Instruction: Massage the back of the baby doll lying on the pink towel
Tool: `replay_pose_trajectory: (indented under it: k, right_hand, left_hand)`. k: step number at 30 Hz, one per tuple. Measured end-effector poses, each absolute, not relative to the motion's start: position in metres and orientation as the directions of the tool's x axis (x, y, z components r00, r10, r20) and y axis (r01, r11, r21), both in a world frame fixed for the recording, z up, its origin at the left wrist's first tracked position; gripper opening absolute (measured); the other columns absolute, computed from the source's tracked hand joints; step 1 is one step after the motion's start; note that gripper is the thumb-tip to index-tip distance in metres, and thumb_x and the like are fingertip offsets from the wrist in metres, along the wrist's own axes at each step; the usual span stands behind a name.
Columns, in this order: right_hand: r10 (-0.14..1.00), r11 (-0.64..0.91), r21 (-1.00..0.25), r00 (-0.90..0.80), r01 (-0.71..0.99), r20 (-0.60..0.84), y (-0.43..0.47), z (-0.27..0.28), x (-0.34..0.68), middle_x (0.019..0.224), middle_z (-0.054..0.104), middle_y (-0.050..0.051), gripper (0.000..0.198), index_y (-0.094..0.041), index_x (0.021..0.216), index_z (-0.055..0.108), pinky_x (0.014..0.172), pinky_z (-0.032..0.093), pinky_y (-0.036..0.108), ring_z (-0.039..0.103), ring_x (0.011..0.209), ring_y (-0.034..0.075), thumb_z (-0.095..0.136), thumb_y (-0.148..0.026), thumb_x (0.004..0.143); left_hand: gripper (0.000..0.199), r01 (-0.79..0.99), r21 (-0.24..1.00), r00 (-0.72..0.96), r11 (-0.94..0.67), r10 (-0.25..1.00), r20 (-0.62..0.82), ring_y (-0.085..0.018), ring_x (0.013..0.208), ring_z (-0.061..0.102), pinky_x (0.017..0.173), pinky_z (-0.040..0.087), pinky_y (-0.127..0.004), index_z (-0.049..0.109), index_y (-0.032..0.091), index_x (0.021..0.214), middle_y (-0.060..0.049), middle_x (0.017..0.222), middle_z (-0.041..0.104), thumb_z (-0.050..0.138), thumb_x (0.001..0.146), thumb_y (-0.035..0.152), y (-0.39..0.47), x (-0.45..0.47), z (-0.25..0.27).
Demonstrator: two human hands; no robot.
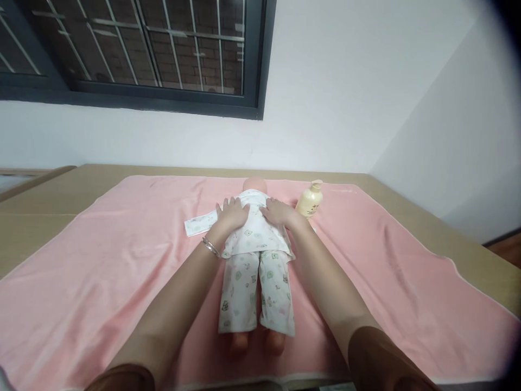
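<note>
A baby doll [254, 236] in a white printed top and trousers lies stretched out, its bald head away from me and its feet towards me. It seems to be face down, since no face shows. My left hand [233, 213], with a silver bangle at the wrist, rests flat and spread on the left of its upper back. On the right side, my right hand [280, 211] lies on the upper back too, fingers extended. One sleeve of the top [200, 224] sticks out to the left; my right hand and forearm hide the other side.
Beneath the doll, a pink cloth [134, 260] with soft folds covers much of a wooden table [52, 217]. A pale yellow pump bottle [309, 201] leans just beyond my right hand. Behind are a white wall [325, 108] and a dark-framed barred window [163, 100].
</note>
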State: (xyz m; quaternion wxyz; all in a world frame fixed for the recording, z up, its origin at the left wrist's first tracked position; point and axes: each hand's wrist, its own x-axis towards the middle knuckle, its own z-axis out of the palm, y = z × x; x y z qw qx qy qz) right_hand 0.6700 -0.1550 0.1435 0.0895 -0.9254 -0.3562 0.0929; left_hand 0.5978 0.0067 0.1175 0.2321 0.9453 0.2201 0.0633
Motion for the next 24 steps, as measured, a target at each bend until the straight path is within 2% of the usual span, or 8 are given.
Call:
replay_pose_trajectory:
  k: [4,7,11,15,18,21,23,24]
  right_hand:
    - [0.710,-0.704,-0.151,0.677,0.694,-0.194,-0.154,0.169,0.635,0.137,0.063,0.022,0.049,-0.006,0.143,0.054,0.094,0.049,0.041,0.065,0.117,0.036,0.049,-0.027,0.100]
    - [0.677,-0.736,-0.148,0.727,0.661,-0.116,-0.145,0.165,0.628,0.134,0.065,0.020,0.045,-0.009,0.139,0.059,0.095,0.048,0.039,0.065,0.117,0.033,0.051,-0.017,0.096]
    - [0.567,-0.796,-0.186,0.817,0.576,0.105,-0.130,0.137,0.645,0.140,0.060,0.023,0.042,-0.006,0.137,0.058,0.106,0.041,0.040,0.055,0.130,0.033,0.036,-0.021,0.104]
    - [0.476,-0.789,-0.297,0.841,0.538,0.258,-0.129,0.114,0.672,0.129,0.067,0.018,0.046,-0.012,0.123,0.065,0.106,0.039,0.036,0.059,0.124,0.028,0.025,-0.029,0.108]
    - [0.494,-0.777,-0.319,0.839,0.543,0.226,-0.132,0.111,0.682,0.135,0.064,0.017,0.048,-0.013,0.125,0.065,0.110,0.036,0.038,0.055,0.130,0.027,0.023,-0.030,0.109]
    - [0.503,-0.814,-0.247,0.850,0.526,0.153,-0.129,0.117,0.671,0.142,0.058,0.022,0.049,-0.005,0.134,0.059,0.114,0.033,0.045,0.050,0.136,0.032,0.025,-0.030,0.109]
    - [0.514,-0.832,-0.169,0.848,0.529,0.128,-0.126,0.123,0.654,0.144,0.055,0.025,0.048,-0.001,0.141,0.053,0.112,0.036,0.048,0.051,0.134,0.034,0.029,-0.025,0.107]
    - [0.532,-0.829,-0.125,0.838,0.545,0.123,-0.125,0.126,0.644,0.146,0.053,0.027,0.048,0.000,0.145,0.049,0.111,0.037,0.048,0.052,0.133,0.035,0.034,-0.022,0.106]
  left_hand:
    - [0.051,0.240,0.366,0.965,-0.899,0.263,0.015,-0.044,0.148,0.036,0.119,-0.006,-0.073,0.058,0.023,0.141,-0.018,0.157,0.047,0.051,0.091,0.023,-0.020,0.579,0.136]
    - [0.048,0.087,0.384,0.986,-0.919,0.135,0.101,-0.040,0.144,0.043,0.123,0.003,-0.065,0.063,0.023,0.135,-0.018,0.147,0.057,0.049,0.089,0.016,-0.033,0.574,0.137]
    - [0.050,0.097,0.457,0.942,-0.884,0.230,0.244,-0.036,0.153,0.030,0.126,0.010,-0.055,0.053,0.013,0.145,-0.022,0.159,0.042,0.037,0.100,0.026,-0.026,0.589,0.118]
    - [0.056,0.173,0.564,0.900,-0.808,0.362,0.242,-0.031,0.157,0.024,0.127,0.011,-0.050,0.045,0.014,0.151,-0.020,0.165,0.034,0.039,0.103,0.041,-0.004,0.608,0.098]
    - [0.057,0.200,0.579,0.902,-0.791,0.380,0.207,-0.028,0.157,0.024,0.128,0.011,-0.049,0.043,0.016,0.153,-0.017,0.166,0.034,0.036,0.104,0.043,0.004,0.613,0.096]
    - [0.056,0.275,0.519,0.901,-0.809,0.405,0.154,-0.030,0.157,0.022,0.127,0.013,-0.054,0.040,0.013,0.154,-0.019,0.167,0.029,0.033,0.105,0.037,-0.005,0.607,0.106]
    - [0.051,0.271,0.445,0.917,-0.853,0.369,0.149,-0.033,0.154,0.030,0.125,0.020,-0.055,0.047,0.011,0.150,-0.020,0.164,0.036,0.035,0.103,0.029,-0.016,0.598,0.119]
    - [0.047,0.217,0.409,0.938,-0.886,0.306,0.164,-0.032,0.150,0.038,0.123,0.025,-0.053,0.053,0.012,0.144,-0.020,0.159,0.044,0.038,0.101,0.024,-0.020,0.594,0.125]
